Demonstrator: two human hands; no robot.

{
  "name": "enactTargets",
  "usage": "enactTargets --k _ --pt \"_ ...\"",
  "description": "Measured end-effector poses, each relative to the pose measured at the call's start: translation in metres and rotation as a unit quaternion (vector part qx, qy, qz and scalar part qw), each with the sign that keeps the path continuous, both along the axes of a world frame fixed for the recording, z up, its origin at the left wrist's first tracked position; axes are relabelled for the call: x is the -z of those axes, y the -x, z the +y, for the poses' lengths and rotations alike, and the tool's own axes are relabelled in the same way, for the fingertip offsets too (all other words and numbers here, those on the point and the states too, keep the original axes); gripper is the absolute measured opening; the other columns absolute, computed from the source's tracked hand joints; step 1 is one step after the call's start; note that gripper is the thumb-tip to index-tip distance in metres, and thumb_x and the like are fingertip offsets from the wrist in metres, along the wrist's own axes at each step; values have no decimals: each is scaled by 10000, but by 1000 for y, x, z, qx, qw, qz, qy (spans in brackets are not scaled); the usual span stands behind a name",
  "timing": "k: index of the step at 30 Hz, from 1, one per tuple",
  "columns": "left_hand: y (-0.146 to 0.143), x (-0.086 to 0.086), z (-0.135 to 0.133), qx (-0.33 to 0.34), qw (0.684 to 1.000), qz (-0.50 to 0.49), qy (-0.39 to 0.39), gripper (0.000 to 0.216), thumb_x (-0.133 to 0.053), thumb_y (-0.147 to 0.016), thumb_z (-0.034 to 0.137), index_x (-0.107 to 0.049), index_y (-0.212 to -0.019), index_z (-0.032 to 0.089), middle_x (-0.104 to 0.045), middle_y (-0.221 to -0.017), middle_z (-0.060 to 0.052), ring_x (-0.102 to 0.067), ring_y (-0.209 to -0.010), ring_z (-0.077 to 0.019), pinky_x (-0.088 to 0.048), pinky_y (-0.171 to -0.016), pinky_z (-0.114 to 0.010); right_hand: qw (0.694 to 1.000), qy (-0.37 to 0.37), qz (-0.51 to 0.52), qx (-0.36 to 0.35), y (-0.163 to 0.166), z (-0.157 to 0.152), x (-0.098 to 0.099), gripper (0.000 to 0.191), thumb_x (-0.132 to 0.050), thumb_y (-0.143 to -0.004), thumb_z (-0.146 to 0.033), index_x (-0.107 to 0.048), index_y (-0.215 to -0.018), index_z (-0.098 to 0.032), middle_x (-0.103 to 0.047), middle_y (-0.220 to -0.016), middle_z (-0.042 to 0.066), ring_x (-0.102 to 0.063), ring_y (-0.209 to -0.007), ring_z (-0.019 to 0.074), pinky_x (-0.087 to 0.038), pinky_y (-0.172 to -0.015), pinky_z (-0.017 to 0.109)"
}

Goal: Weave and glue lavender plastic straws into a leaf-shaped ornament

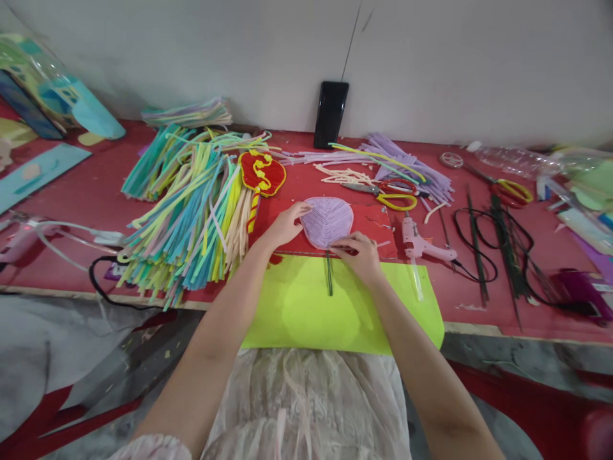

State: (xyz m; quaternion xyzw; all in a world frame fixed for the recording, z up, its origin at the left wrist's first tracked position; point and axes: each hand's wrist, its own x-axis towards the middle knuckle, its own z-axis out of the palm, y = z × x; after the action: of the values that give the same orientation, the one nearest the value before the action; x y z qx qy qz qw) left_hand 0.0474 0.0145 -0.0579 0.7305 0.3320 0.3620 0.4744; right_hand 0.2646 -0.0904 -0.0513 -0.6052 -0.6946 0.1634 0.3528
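1. Two hands are working on a purple fan (pixel 328 220) at the middle of the frame, where it is lying flat on a red sheet (pixel 376 225) on the tabletop (pixel 86 191).
2. The left hand (pixel 286 225) is resting open, fingers stretched out, with the fingertips touching the fan's left edge.
3. The right hand (pixel 360 257) is curling its fingers narrow and pinching the fan's lower edge.
4. A dark stick (pixel 329 282) is pointing down from the fan's base, lying across a yellow-green sheet (pixel 397 306) that is hanging over the tabletop's near edge.
5. A pink glue gun (pixel 421 243) is lying just right of the right hand, and yellow scissors (pixel 397 199) are sitting above it.
6. A pile of coloured strips (pixel 191 204) is spreading across the left of the frame, with a red fan (pixel 261 172) lying against its right side.
7. A black phone (pixel 330 114) is leaning on the wall at the upper middle, and purple strips (pixel 414 163) are lying to its right.
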Motion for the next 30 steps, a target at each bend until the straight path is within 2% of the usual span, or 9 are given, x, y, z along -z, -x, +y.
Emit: enactTargets --k 3,7,17,23,30 --pt "1 2 0 -6 999 17 -29 534 -526 -695 -36 -521 -1192 158 -559 -1318 -144 -540 -1239 -226 -407 -1087 -438 1000 6 -5 3 0 0 0 222 -625 -819 -480 -749 -830 -296 -664 -837 29 -612 -840 203 -351 -848 404" --pt "-1 3 0 -16 998 25 -47 523 -547 -695 -28 -529 -1178 172 -578 -1297 -132 -557 -1218 -217 -430 -1064 -420 1000 10 -3 3 0 0 0 208 -631 -817 -470 -750 -828 -299 -667 -844 30 -611 -846 203 -359 -851 402" --pt "-1 -5 -3 -19 999 24 -12 470 -548 -701 -14 -532 -1134 168 -582 -1288 -144 -566 -1211 -217 -452 -1040 -412 1000 11 3 -1 0 0 0 161 -661 -804 -431 -751 -826 -299 -672 -850 24 -615 -853 198 -380 -854 396" --pt "-5 -8 -6 -45 998 40 1 476 -531 -672 -53 -531 -1095 166 -592 -1276 -145 -568 -1210 -212 -468 -1022 -389 1000 12 11 5 0 0 0 183 -661 -797 -456 -749 -820 -297 -666 -829 24 -613 -838 196 -385 -829 382" --pt "-7 -15 -10 -65 993 88 -36 471 -536 -678 -40 -535 -1101 168 -618 -1242 -128 -583 -1187 -203 -469 -1016 -371 1000 10 13 5 1 1 1 147 -681 -789 -427 -750 -815 -299 -669 -850 19 -614 -840 189 -376 -848 385"
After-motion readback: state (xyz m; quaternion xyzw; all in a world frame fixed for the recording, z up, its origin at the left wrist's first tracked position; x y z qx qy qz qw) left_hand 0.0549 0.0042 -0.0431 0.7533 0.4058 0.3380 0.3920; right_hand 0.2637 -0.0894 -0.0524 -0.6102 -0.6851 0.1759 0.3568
